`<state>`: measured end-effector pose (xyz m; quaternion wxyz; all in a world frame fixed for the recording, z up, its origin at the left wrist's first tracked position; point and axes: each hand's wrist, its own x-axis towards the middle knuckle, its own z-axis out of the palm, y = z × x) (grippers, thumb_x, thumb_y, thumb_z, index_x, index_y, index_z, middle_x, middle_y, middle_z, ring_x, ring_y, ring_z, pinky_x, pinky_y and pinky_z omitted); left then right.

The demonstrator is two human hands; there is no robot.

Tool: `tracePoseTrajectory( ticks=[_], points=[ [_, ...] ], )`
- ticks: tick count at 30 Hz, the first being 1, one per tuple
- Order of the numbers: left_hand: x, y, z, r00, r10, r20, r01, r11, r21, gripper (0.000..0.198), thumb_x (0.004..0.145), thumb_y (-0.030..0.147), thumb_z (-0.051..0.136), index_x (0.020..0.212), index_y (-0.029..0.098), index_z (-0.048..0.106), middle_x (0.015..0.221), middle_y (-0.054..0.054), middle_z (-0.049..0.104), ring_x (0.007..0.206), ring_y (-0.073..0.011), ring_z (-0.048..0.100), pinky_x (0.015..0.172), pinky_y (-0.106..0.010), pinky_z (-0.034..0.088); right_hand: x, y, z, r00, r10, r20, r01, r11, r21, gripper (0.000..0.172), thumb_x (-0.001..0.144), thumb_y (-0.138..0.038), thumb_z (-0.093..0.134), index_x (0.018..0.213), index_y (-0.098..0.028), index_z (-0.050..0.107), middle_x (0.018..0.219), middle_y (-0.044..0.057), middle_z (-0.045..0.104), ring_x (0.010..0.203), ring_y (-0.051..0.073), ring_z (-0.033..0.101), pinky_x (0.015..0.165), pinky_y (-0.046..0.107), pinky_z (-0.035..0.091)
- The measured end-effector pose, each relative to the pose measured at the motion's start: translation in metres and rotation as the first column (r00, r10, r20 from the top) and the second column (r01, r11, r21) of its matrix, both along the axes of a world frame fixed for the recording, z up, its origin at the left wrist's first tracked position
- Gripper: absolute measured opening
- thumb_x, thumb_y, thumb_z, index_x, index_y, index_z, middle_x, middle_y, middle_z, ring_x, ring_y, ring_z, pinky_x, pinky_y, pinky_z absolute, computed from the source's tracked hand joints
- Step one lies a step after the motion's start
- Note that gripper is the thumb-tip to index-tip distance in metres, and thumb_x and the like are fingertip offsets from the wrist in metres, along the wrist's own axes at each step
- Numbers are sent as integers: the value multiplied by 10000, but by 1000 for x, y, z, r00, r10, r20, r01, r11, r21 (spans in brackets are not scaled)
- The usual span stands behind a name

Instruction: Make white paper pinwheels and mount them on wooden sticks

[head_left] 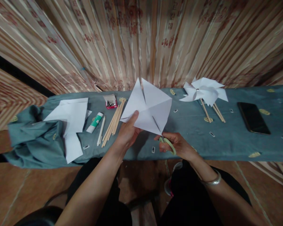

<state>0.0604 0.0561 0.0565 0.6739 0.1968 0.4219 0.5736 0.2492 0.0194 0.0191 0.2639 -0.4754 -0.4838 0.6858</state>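
Observation:
My left hand [128,130] pinches the near edge of a white square paper sheet [148,106], which is held up over the bench and has diagonal cuts from its corners. Fingers of my right hand [176,145] are closed in the pale green handles of scissors [166,142]. The scissor blades reach into a slit at the sheet's lower right corner. Both hands hover just above the front edge of the blue-grey cloth [191,125] that covers the narrow bench.
Left on the cloth lie white paper sheets [70,117], a glue stick [95,122], a pencil [101,130], several wooden sticks [113,124] and a small box of pins [111,102]. Right stand finished paper pinwheels [204,91] and a black phone [253,117]. A curtain hangs behind.

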Motion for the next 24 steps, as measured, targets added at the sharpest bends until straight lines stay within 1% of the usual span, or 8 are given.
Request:
tracePoseTrajectory(
  ticks=[5,8,13,16,21,24],
  points=[
    [0,0,1,1000,0,1,0,1000,19,206,946,188,546,1119,143,650,962,-59,759,852,-164,716,828,-299,568,-2,0,-2,999,-16,-37,16,1000,-2,514,576,-538,853,878,-154,691,573,-35,608,513,98,550,526,234,458],
    [0,0,0,1000,-12,5,12,1000,16,215,949,199,539,1129,146,643,963,-56,759,851,-159,712,834,-293,565,-3,0,-2,999,-18,-50,18,1000,3,512,584,-545,845,879,-158,690,573,-36,610,508,95,550,525,231,460],
    [1,-1,-3,999,-36,0,36,999,22,195,902,238,627,1069,141,652,979,-64,749,797,-155,695,802,-297,566,-3,1,-1,999,-13,-29,14,1000,14,550,568,-545,853,917,-154,688,589,-25,632,526,105,565,534,229,470],
    [1,-4,-5,998,-67,-14,67,998,19,200,875,262,669,1031,139,653,972,-63,741,777,-151,683,782,-293,564,-3,1,0,999,-11,-31,11,1000,24,586,553,-588,844,903,-143,692,605,-10,645,536,114,576,529,230,470],
    [2,-5,-7,999,-54,1,54,999,-6,173,866,246,677,1010,153,648,920,-43,738,733,-141,675,769,-291,566,-3,1,-1,999,-18,-35,20,999,48,555,561,-622,826,810,-147,681,603,0,655,531,112,570,519,226,464],
    [3,-5,-6,999,-48,-5,48,999,-6,181,864,247,680,1022,163,654,929,-42,743,759,-150,689,776,-292,564,-4,1,-1,999,-28,-39,30,998,54,519,552,-606,838,731,-153,658,587,8,653,519,111,560,499,225,452]
  ],
)
